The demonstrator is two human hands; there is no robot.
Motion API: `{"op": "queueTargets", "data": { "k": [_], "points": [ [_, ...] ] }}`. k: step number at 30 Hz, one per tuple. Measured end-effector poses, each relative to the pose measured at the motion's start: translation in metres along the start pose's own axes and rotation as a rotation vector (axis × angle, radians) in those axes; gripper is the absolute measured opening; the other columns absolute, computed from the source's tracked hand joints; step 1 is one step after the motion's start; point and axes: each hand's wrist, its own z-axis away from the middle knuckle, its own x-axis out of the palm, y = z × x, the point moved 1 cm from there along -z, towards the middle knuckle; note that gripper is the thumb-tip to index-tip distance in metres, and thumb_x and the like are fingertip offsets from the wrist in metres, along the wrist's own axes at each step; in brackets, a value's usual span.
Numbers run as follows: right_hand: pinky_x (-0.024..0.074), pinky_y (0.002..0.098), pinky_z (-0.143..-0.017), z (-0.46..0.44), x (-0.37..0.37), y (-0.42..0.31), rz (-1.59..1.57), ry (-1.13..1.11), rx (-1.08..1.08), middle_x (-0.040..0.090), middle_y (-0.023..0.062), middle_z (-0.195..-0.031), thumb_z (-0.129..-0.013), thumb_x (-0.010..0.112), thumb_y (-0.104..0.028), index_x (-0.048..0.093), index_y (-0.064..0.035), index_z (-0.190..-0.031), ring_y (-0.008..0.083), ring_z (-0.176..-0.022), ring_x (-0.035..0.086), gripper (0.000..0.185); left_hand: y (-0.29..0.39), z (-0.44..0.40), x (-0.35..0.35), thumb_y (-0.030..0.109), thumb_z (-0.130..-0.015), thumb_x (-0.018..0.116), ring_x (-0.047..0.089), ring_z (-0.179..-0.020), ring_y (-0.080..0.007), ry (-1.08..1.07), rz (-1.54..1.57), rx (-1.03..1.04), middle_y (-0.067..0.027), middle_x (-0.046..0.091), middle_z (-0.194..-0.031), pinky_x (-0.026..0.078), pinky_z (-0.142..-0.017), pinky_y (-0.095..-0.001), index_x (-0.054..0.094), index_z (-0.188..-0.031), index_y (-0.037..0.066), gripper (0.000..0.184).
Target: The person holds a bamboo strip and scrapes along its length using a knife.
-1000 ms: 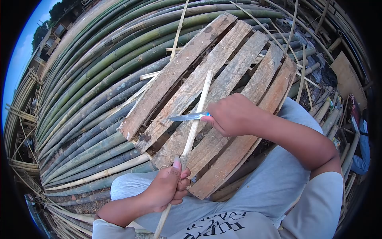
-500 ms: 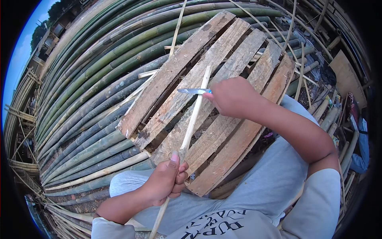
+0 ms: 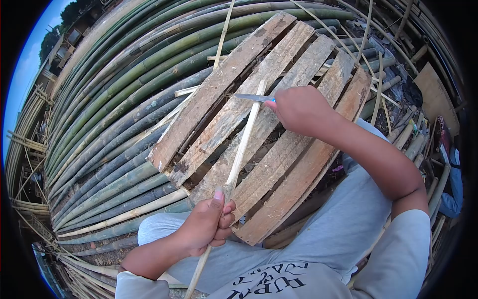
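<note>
My left hand point(image 3: 209, 222) is closed around a pale bamboo strip point(image 3: 245, 142), thumb laid along its top. The strip slants up and away from me over a slatted wooden board point(image 3: 276, 172), its lower end passing below my fist towards my lap. My right hand point(image 3: 301, 109) is closed on the handle of a knife point(image 3: 253, 97), with a bit of blue showing at the grip. The blade points left and lies across the strip near its far end. Most of the handle is hidden in my fist.
Long green bamboo poles point(image 3: 144, 74) lie side by side beyond and left of the board. Thin bamboo slivers point(image 3: 223, 37) lie over them. Fine shavings are scattered on the slats. At right are a leaning brown panel point(image 3: 434, 97) and a blue cloth point(image 3: 452, 192).
My right hand has moved slightly up and to the right, carrying the knife farther along the strip towards its far end. My left hand keeps its place.
</note>
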Motion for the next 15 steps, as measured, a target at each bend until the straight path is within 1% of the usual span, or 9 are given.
{"op": "queueTargets", "data": {
  "k": [2,3,5,7,9,10,13,14,15],
  "points": [
    [0.052,0.0423,-0.056,0.008,-0.005,-0.019,-0.065,-0.023,-0.096,0.064,0.0123,-0.066,-0.1,0.045,-0.035,0.064,-0.0051,-0.074,0.0316,-0.061,0.066,0.044,-0.004,-0.002,0.0,0.066,-0.096,0.033,0.017,-0.048,-0.004,0.018,0.013,-0.022,0.0078,0.025,-0.064,0.013,-0.041,-0.0218,0.036,-0.084,0.018,0.049],
    [0.052,0.0423,-0.056,0.002,-0.006,-0.011,-0.061,-0.017,-0.095,0.064,0.0123,-0.066,-0.1,0.045,-0.035,0.064,-0.0051,-0.074,0.0316,-0.061,0.066,0.044,-0.002,-0.002,0.001,0.066,-0.096,0.033,0.017,-0.048,-0.004,0.018,0.009,-0.015,0.0078,0.025,-0.064,0.013,-0.041,-0.0218,0.036,-0.084,0.018,0.049],
    [0.0519,0.0421,-0.056,-0.013,-0.007,0.019,0.004,0.01,-0.019,0.064,0.0126,-0.065,-0.1,0.046,-0.036,0.064,-0.0048,-0.074,0.0321,-0.06,0.065,0.043,-0.003,0.002,0.003,0.065,-0.096,0.034,0.017,-0.049,-0.004,0.012,0.028,-0.038,0.0079,0.026,-0.064,0.013,-0.041,-0.0218,0.036,-0.083,0.018,0.049],
    [0.0519,0.042,-0.056,-0.009,-0.003,0.021,0.041,0.016,0.022,0.064,0.0127,-0.065,-0.099,0.047,-0.036,0.064,-0.0047,-0.074,0.0323,-0.059,0.065,0.043,-0.001,0.0,0.0,0.065,-0.096,0.034,0.017,-0.048,-0.0041,0.006,0.015,-0.035,0.0079,0.026,-0.064,0.013,-0.041,-0.0219,0.036,-0.083,0.019,0.049],
    [0.0518,0.0428,-0.057,-0.001,-0.004,0.0,-0.038,0.036,-0.067,0.064,0.0128,-0.065,-0.099,0.047,-0.033,0.064,-0.0048,-0.075,0.033,-0.058,0.065,0.041,0.002,-0.002,-0.001,0.066,-0.096,0.034,0.017,-0.048,-0.0041,-0.001,0.003,-0.006,0.0079,0.026,-0.064,0.013,-0.041,-0.022,0.036,-0.083,0.019,0.049],
    [0.0487,0.046,-0.054,0.009,-0.002,-0.014,-0.112,0.024,-0.133,0.06,0.0144,-0.061,-0.096,0.051,-0.029,0.059,-0.0045,-0.076,0.0354,-0.054,0.061,0.033,-0.002,-0.002,0.0,0.065,-0.096,0.034,0.017,-0.048,-0.0041,0.004,0.013,-0.017,0.0078,0.026,-0.064,0.013,-0.041,-0.0221,0.036,-0.083,0.019,0.049],
    [0.049,0.0455,-0.055,0.011,-0.009,-0.01,-0.105,0.001,-0.136,0.06,0.015,-0.061,-0.096,0.052,-0.028,0.059,-0.004,-0.075,0.0353,-0.055,0.062,0.033,0.0,0.001,0.001,0.065,-0.096,0.034,0.017,-0.048,-0.0041,0.008,0.025,-0.039,0.0078,0.027,-0.064,0.013,-0.041,-0.0223,0.036,-0.083,0.019,0.049],
    [0.0493,0.045,-0.056,0.001,-0.003,0.011,-0.076,0.058,0.0,0.06,0.0154,-0.061,-0.096,0.051,-0.028,0.059,-0.003,-0.075,0.0352,-0.057,0.062,0.034,-0.001,0.003,0.002,0.065,-0.096,0.034,0.017,-0.048,-0.004,-0.003,0.041,-0.05,0.0079,0.027,-0.064,0.013,-0.041,-0.0224,0.036,-0.083,0.018,0.049],
    [0.0494,0.0451,-0.057,-0.009,-0.005,0.029,-0.012,0.008,0.016,0.061,0.0155,-0.062,-0.096,0.051,-0.028,0.059,-0.0023,-0.076,0.0358,-0.059,0.062,0.033,-0.001,0.003,0.002,0.065,-0.096,0.034,0.017,-0.048,-0.004,-0.005,0.043,-0.055,0.0079,0.027,-0.064,0.013,-0.041,-0.0224,0.036,-0.083,0.018,0.049]
  ]
}}
